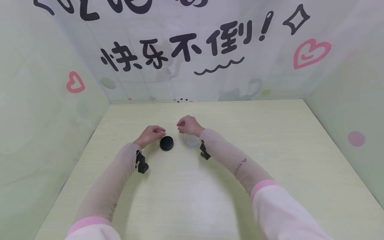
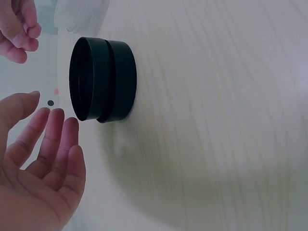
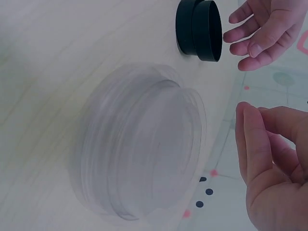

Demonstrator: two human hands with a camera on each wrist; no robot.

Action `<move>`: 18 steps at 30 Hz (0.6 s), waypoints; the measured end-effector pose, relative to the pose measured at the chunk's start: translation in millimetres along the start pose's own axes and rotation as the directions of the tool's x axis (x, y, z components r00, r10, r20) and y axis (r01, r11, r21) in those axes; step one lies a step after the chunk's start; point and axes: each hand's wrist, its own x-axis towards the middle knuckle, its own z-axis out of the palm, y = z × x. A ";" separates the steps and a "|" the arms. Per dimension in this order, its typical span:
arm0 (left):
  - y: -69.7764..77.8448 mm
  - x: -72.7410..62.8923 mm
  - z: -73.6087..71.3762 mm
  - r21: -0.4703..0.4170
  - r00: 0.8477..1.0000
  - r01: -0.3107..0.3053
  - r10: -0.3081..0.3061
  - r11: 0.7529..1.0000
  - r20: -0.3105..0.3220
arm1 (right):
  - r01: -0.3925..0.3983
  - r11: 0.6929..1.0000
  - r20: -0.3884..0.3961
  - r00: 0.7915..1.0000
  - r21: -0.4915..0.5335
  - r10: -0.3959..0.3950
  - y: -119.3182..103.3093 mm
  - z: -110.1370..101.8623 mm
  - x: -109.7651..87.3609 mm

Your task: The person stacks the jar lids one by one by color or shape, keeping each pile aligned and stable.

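Two black round shallow pieces, like lids or caps [image 2: 122,79], lie stacked slightly askew on the table. Beside them my left hand [image 1: 151,135] hovers palm up with loosely bent, spread fingers, holding nothing. To the right of the black stack is a stack of clear round plastic lids or shallow dishes [image 3: 139,149], partly hidden by my right arm in the head view. My right hand [image 1: 190,125] is raised just beyond the clear stack. Its bent fingertips come close to the thumb, and no object shows between them in the right wrist view.
The pale wood-grain table [image 1: 186,186] is enclosed by a printed backdrop [image 1: 180,85] at the back and pale side walls. A small black camera mount [image 1: 142,163] is strapped to the left wrist, another [image 1: 205,151] to the right.
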 end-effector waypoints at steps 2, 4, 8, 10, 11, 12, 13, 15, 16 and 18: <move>5.4 0.1 2.1 0.022 1.000 -0.005 0.006 1.000 -0.015 | -0.006 1.000 -0.002 1.000 0.006 0.006 0.4 -4.6 -0.9; 8.3 0.4 3.7 0.029 1.000 -0.013 0.014 1.000 -0.026 | -0.014 1.000 -0.007 1.000 0.012 0.014 1.2 -8.5 -1.5; 11.8 3.7 5.4 0.045 0.998 -0.043 0.045 0.998 -0.054 | -0.023 0.999 -0.022 0.999 0.025 0.023 3.4 -16.4 -3.0; 14.0 6.6 5.7 0.053 0.995 -0.063 0.067 0.997 -0.068 | -0.027 0.999 -0.032 0.999 0.037 0.028 3.8 -21.2 -4.6; 15.8 8.2 5.8 0.051 0.995 -0.066 0.070 0.996 -0.075 | -0.029 0.999 -0.038 0.999 0.042 0.031 4.0 -23.7 -5.3; 17.6 9.5 6.1 0.055 0.994 -0.071 0.075 0.996 -0.078 | -0.030 0.998 -0.044 0.998 0.047 0.032 4.4 -26.3 -6.0; 19.9 10.5 6.1 0.054 0.994 -0.070 0.075 0.996 -0.082 | -0.032 0.998 -0.049 0.998 0.051 0.034 4.7 -28.8 -6.9; 24.2 12.4 6.7 0.050 0.994 -0.065 0.069 0.997 -0.082 | -0.030 0.998 -0.053 0.998 0.053 0.033 6.4 -33.5 -8.2; 26.7 12.7 7.2 0.049 0.995 -0.059 0.063 0.997 -0.079 | -0.030 0.998 -0.055 0.998 0.051 0.032 7.7 -35.7 -8.8; 31.1 12.9 8.7 0.042 0.996 -0.045 0.048 0.998 -0.071 | -0.029 0.998 -0.060 0.998 0.048 0.032 10.6 -39.7 -10.2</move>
